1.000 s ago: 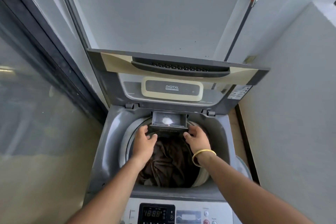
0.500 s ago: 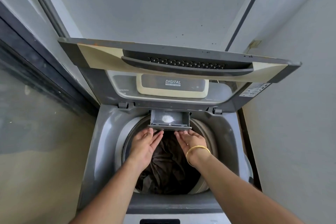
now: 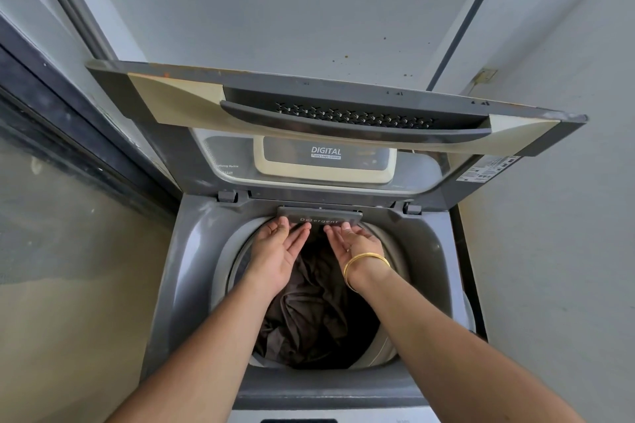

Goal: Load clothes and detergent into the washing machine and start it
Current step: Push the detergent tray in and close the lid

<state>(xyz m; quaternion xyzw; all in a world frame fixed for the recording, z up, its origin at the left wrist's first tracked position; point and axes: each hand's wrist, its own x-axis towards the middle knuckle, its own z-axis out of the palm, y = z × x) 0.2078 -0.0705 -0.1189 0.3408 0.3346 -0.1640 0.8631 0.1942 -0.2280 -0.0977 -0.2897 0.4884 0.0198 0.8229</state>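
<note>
A grey top-loading washing machine (image 3: 192, 257) stands open, its lid (image 3: 343, 106) tilted up against the wall. Dark brown clothes (image 3: 316, 312) fill the drum. At the drum's far rim the detergent drawer (image 3: 319, 217), marked "Detergent", sits pushed in flush, so its powder is hidden. My left hand (image 3: 280, 251) and my right hand (image 3: 355, 245) are flat with fingers extended, fingertips touching the drawer's front edge. Neither hand holds anything. A gold bangle (image 3: 366, 264) circles my right wrist.
A glass sliding door (image 3: 62, 216) with a dark frame runs along the left. Grey walls close in behind and on the right. A thin pipe (image 3: 470, 17) runs up the back wall. The control panel edge (image 3: 299, 420) shows at the bottom.
The detergent drawer was pulled out with white powder showing; both hands have pushed it in until it is flush. The view has moved closer and tilted up.
</note>
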